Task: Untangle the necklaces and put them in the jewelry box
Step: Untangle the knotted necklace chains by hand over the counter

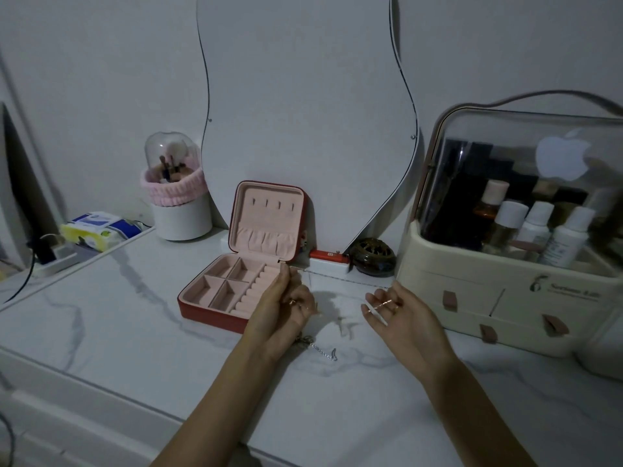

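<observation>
Necklace chain hung between left hand and right hand, both grips pinching it; seemingly untangled, due for jewelry box at ten o'clock.

There are two hands, a left hand and a right hand, one thin chain, one loose chain, one jewelry box with four square compartments, one mirror, one brush holder, one tissue pack and one organizer with four capped bottles.

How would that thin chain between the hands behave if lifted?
Probably floppy: the chain is a fine line strung between left hand and right hand. Likely very light, being so thin. May tangle easily; loops wind round the right hand.
</observation>
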